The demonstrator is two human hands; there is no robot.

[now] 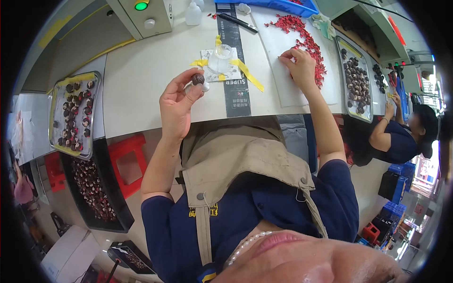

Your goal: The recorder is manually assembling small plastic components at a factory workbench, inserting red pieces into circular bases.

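Pinching a dark ball (198,79), the left grip (176,104) hangs above the counter (137,85). The right grip (303,70) is pinched together beside scattered red flakes (312,46).

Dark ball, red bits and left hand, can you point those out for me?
Dark ball (198,79): head view, on its middle, by the fingertips.
Red bits (310,43): head view, on the middle of the spread.
Left hand (176,101): head view, on the middle of the hand.

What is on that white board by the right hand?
Small red pieces are strewn over the far and right parts of the white board. The right hand hides whatever lies directly beneath it.
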